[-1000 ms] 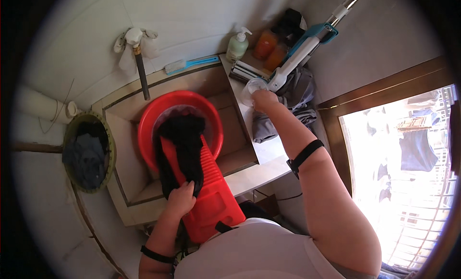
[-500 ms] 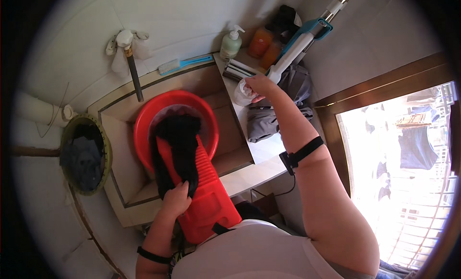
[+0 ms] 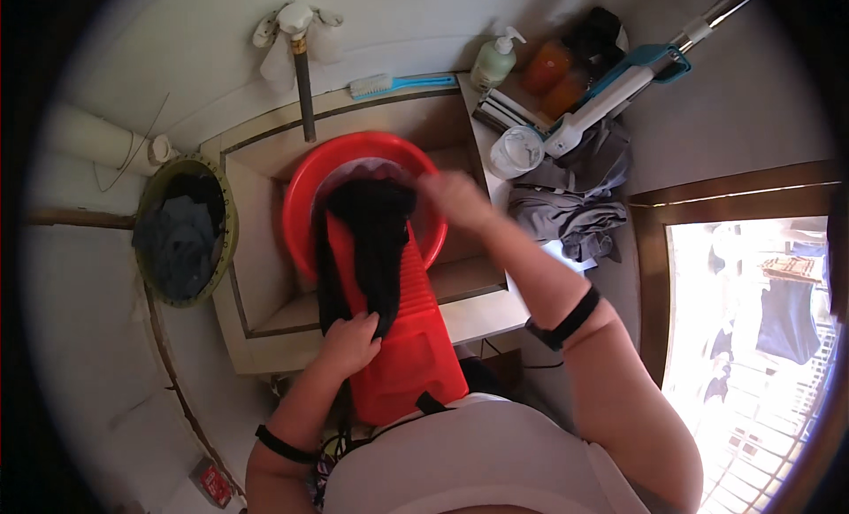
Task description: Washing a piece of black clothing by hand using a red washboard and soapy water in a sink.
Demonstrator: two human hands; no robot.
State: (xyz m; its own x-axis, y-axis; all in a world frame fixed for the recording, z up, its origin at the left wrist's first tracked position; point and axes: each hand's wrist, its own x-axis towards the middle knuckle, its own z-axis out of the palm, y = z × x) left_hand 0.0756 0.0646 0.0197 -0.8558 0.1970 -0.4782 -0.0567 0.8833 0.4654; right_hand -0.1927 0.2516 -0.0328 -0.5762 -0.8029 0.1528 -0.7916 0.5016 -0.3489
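Observation:
My left hand [image 3: 351, 346] is closed on the lower end of a black cloth garment [image 3: 376, 249], near the middle of a red plastic washboard [image 3: 411, 372]. The washboard slants from against my body into a round red basin [image 3: 296, 204]. Soapy-looking water shows behind the cloth, whose upper part lies bunched over the washboard's far end. Above the basin's right rim is my right hand [image 3: 457, 200], smeared by motion, so whatever its fingers hold is unclear. To its right, a white tub [image 3: 516, 153] with pale contents stands on the ledge.
The basin sits in a tiled sink [image 3: 265, 293] under a tap [image 3: 303, 80]. A blue brush [image 3: 402, 84] lies on the back edge. A pump bottle [image 3: 493, 63], a mop [image 3: 610, 94] and grey clothes [image 3: 575, 218] crowd the right ledge. A green basket [image 3: 230, 222] of laundry stands left.
My right hand has left the white tub and moved left to the basin's right rim. The left hand keeps its grip on the black garment. The whole view has shifted.

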